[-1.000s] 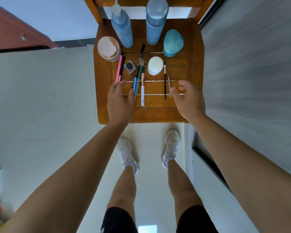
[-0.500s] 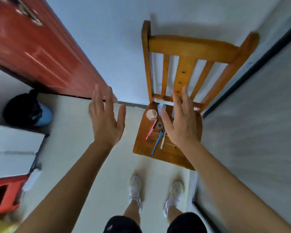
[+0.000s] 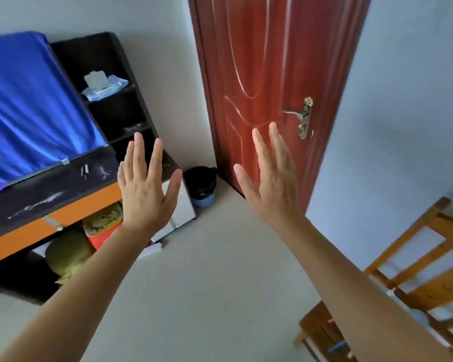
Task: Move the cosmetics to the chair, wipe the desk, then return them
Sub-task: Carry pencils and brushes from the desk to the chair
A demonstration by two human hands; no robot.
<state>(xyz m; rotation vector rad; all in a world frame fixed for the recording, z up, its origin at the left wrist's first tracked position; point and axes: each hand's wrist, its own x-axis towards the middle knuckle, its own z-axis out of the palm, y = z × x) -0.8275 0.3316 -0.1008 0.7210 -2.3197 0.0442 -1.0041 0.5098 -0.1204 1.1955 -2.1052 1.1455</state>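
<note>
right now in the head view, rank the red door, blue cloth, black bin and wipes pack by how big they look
1. red door, the largest by far
2. blue cloth
3. black bin and wipes pack: these look about alike, so they are not ranked against each other

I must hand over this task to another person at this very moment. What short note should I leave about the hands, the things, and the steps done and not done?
Left hand: open, empty, raised in the air. Right hand: the same.
Chair at lower right: only a corner of its seat shows, with a pink stick and a blue stick on it. Other cosmetics are out of view.
Desk at left: white smears on its dark top, so it looks not yet wiped.
Left to do: wipe the desk, perhaps with the wipes pack on the shelf, then return the cosmetics.
</note>
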